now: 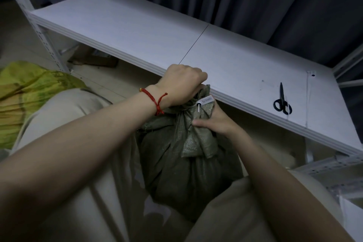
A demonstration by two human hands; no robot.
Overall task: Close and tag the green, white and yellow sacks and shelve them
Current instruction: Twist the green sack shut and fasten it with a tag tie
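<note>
Green sack (188, 167) seemingly between both hands (182, 86) (214, 122)

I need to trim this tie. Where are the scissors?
In the head view, the black scissors lie on the white shelf, toward its right end near the front edge, to the right of the green sack.

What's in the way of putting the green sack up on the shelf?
Nothing visible. The shelf right behind the green sack is bare; only the scissors lie on it, off to the right.
</note>
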